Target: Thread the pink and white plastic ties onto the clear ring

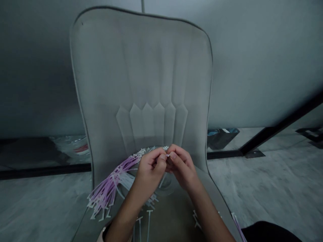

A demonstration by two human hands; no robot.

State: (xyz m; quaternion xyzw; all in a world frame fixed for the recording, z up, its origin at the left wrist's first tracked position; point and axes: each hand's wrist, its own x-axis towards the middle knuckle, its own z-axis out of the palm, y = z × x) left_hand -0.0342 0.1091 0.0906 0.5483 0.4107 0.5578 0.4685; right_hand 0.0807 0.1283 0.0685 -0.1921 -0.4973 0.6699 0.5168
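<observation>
My left hand and my right hand meet above the chair seat, fingertips pinched close together. Between them is a tiny whitish piece, too small to make out well. A bundle of thin purple strips with white T-shaped ends lies left of my left hand. Pale white-blue strips lie beside it, partly hidden by my left forearm. A round transparent item rests on the seat below my hands. Nearer the front are a few loose white T-ended strips.
The grey padded chair has a tall backrest behind my hands. More purple strips show at the seat's right edge. Beyond the chair are a clear plastic bag, a dark box and a black slanted bar.
</observation>
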